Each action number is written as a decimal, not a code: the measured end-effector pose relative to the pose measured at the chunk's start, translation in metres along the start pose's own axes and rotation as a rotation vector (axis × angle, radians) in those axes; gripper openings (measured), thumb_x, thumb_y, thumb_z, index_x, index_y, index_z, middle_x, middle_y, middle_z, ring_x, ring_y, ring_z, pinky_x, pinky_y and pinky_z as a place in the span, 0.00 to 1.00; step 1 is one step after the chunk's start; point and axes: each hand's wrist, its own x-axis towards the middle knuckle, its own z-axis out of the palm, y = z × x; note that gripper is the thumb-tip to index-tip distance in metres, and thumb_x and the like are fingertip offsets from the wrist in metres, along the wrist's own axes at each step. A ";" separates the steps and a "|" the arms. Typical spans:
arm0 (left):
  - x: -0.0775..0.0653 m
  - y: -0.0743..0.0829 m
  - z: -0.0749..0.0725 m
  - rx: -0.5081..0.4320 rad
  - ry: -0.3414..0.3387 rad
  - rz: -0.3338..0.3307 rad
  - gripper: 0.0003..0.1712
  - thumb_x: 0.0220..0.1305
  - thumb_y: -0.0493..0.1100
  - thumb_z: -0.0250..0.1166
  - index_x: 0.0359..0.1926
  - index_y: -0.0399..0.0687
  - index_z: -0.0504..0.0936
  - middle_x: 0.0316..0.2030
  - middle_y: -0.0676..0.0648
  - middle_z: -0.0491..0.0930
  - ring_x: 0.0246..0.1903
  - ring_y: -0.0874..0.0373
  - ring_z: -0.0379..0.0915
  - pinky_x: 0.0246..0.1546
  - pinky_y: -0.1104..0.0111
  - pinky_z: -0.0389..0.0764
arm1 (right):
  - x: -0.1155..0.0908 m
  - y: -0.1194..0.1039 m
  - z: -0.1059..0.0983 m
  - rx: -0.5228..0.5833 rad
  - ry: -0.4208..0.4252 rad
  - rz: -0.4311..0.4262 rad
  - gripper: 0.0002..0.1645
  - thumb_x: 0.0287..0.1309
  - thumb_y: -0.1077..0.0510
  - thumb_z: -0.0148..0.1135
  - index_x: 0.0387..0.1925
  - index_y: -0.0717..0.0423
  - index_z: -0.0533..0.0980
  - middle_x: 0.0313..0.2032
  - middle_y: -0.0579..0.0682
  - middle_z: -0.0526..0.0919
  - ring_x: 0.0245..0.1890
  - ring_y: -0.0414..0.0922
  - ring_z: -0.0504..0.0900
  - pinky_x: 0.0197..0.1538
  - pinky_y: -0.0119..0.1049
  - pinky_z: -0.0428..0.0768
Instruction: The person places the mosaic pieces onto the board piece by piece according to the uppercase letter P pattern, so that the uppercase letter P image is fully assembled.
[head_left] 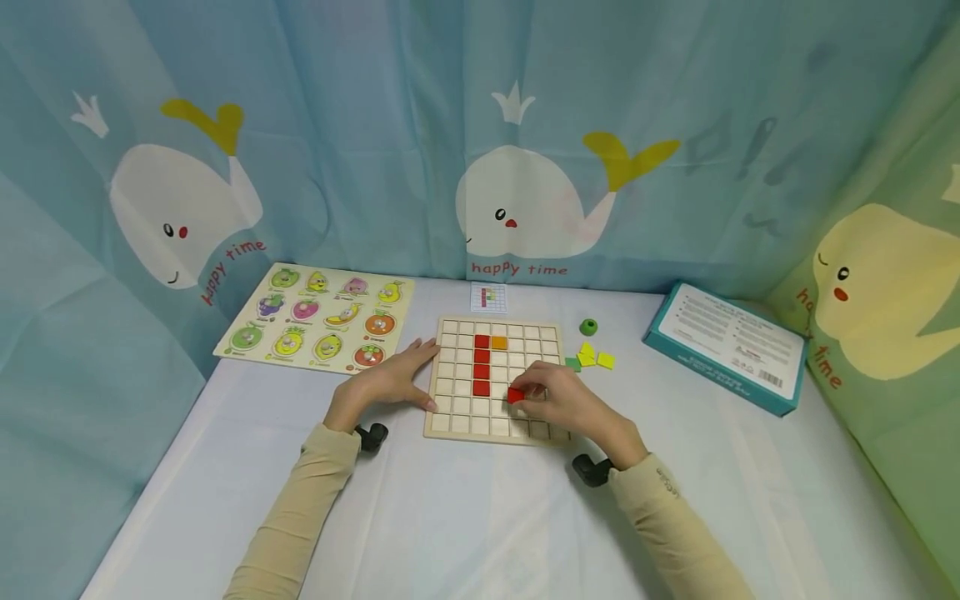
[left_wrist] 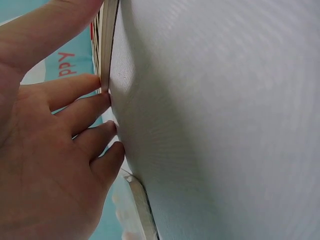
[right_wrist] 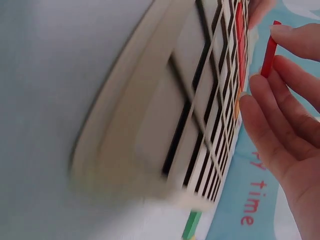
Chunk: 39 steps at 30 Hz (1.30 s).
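A wooden grid board (head_left: 457, 423) lies on the table, with a column of several red square tiles (head_left: 482, 357) and one orange tile (head_left: 498, 342) in its cells. Between thumb and fingers, my right hand (head_left: 564, 402) pinches another red tile (right_wrist: 270, 50), held just above the board's right half. In the right wrist view that tile is seen edge-on, apart from the grid. My left hand (head_left: 390, 379) rests at the board's left edge, its extended fingers (left_wrist: 82, 112) touching the side and the thumb near the lower left.
Right of the board lie several yellow tiles (head_left: 587, 356), a green tile (head_left: 573, 364) and a small green bead-like piece (head_left: 588, 327). Behind it is a pattern card (head_left: 489, 297). A fruit puzzle board (head_left: 322, 321) lies left; a teal box (head_left: 727, 346) sits right. Curtains border the table.
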 end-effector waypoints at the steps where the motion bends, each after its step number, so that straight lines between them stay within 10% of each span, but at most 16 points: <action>1: 0.000 0.000 0.000 0.000 0.000 -0.002 0.61 0.56 0.47 0.79 0.82 0.40 0.51 0.83 0.41 0.42 0.82 0.43 0.31 0.80 0.47 0.46 | 0.002 -0.002 0.001 -0.002 -0.005 0.001 0.12 0.58 0.62 0.74 0.44 0.61 0.86 0.38 0.48 0.86 0.35 0.42 0.81 0.40 0.34 0.83; 39: 0.000 -0.001 0.000 0.016 0.003 -0.004 0.61 0.57 0.48 0.79 0.81 0.40 0.52 0.82 0.41 0.44 0.82 0.42 0.32 0.80 0.48 0.46 | 0.035 -0.025 0.032 -0.083 -0.115 -0.033 0.09 0.59 0.62 0.74 0.41 0.60 0.86 0.39 0.49 0.84 0.38 0.43 0.79 0.44 0.33 0.82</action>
